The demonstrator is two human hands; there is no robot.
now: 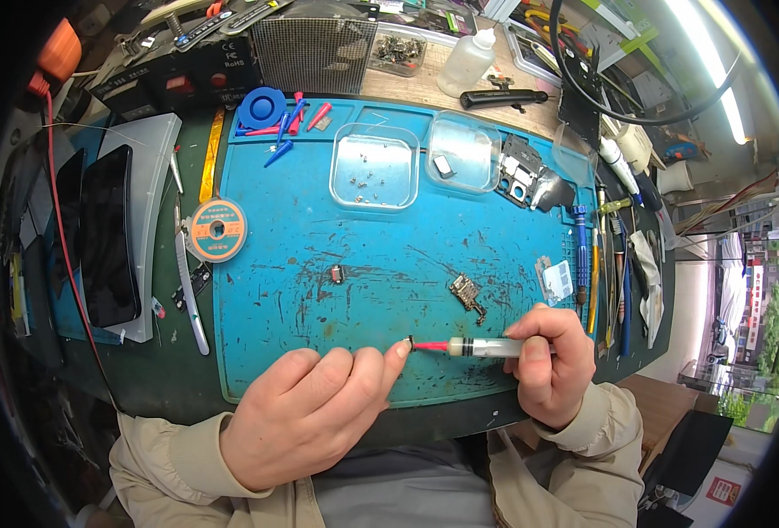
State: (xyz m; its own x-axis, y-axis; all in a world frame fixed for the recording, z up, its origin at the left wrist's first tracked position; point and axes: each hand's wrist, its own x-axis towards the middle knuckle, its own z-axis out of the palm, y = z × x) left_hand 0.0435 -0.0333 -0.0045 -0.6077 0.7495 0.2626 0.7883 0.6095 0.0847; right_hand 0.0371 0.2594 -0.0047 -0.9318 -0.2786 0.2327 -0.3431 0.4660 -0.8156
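Observation:
My right hand [555, 363] is closed round a clear syringe [488, 348] with a pink tapered tip [431, 346]. The syringe lies level, tip pointing left. My left hand [314, 418] has its fingers curled, and a tiny dark part [410, 341] shows at its index fingertip, right by the syringe tip. Whether tip and part touch is too small to tell. Beyond the hands, on the blue mat [292, 352], lie a small metal-and-dark component [337, 275] and a little circuit board [468, 293] with a narrow tail.
Two clear trays stand behind: one with tiny screws [374, 198], one with a small pale part [443, 166]. An orange-faced spool [218, 231] sits left, near a black phone [109, 238]. Screwdrivers and tweezers line the right side, by a blue screwdriver [582, 255].

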